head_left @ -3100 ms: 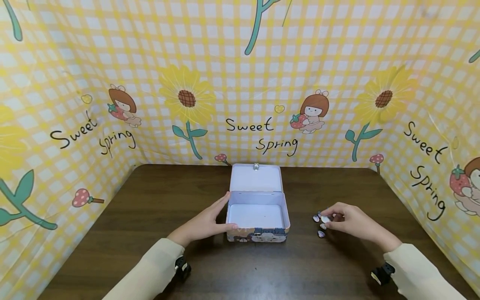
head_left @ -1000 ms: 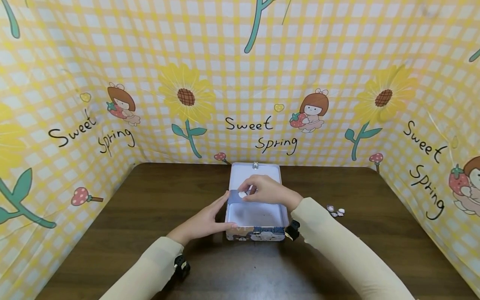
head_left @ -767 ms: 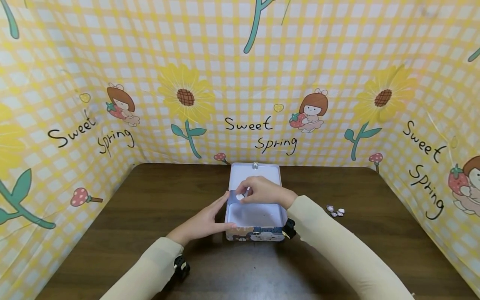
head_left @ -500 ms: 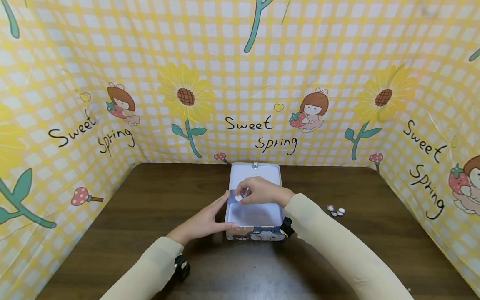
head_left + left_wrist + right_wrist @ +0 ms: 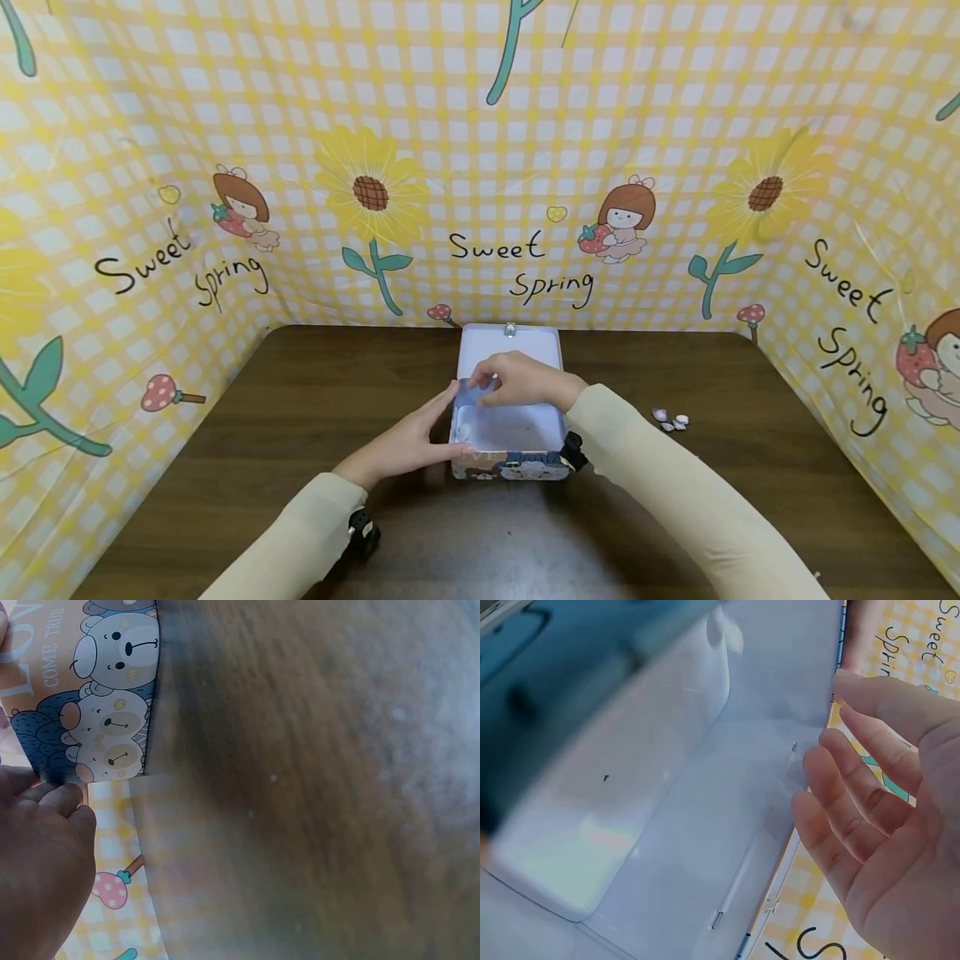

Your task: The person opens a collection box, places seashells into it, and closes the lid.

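Observation:
A printed tin box stands on the table with its hinged lid raised. My left hand holds the box at its left side, thumb on the front left rim. In the left wrist view, fingers of that hand bend beside the bear-printed front. Over the box's rear half is my right hand, its fingers apart with nothing between them. The right wrist view shows those spread fingers above the rim. A small pale seashell is inside, near the left wall, partly blurred.
Several small white and purple seashells lie in a cluster on the brown wooden table, right of the box. A yellow checked cloth hangs behind and at both sides. The open lid stands close to the back cloth.
My right hand took a seashell from the cluster, carried it left over the box and has now let it go inside. The left hand has stayed at the box.

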Available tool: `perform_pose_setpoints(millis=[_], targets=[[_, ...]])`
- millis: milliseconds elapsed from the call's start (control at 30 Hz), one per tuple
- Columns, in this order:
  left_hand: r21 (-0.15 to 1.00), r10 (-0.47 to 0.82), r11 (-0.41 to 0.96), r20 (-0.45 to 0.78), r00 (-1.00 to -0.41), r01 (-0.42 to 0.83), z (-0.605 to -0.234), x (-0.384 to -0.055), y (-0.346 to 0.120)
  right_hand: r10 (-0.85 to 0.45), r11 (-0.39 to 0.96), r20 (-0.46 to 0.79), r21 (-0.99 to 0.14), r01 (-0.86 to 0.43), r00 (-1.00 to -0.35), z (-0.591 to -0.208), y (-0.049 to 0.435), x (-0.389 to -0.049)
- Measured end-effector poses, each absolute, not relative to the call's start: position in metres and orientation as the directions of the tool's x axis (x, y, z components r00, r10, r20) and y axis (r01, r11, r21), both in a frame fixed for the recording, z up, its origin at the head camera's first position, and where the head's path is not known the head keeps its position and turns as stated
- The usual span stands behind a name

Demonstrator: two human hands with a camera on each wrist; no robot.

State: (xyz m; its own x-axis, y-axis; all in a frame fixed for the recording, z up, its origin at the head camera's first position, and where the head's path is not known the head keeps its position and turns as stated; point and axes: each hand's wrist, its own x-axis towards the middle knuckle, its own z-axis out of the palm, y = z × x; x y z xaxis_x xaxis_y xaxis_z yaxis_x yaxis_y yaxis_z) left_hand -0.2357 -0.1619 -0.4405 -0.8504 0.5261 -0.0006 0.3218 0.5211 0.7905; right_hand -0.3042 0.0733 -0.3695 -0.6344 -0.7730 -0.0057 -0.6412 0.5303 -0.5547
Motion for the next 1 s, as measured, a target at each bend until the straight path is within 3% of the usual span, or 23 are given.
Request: perform_pose_setpoints(millis=[467, 1000], targets=[[0.789, 0.517, 0.527, -0.002, -0.856, 0.317, -0.441, -0.236, -0.162, -0.768, 0.539, 0.013, -0.529, -0.656, -0.641, -0.356, 0.087, -0.297], [0.771, 0.515, 0.543, 0.008, -0.857, 0.334, -0.441, -0.236, -0.161, -0.753, 0.523, 0.075, -0.535, -0.663, -0.654, -0.346, 0.146, -0.282]])
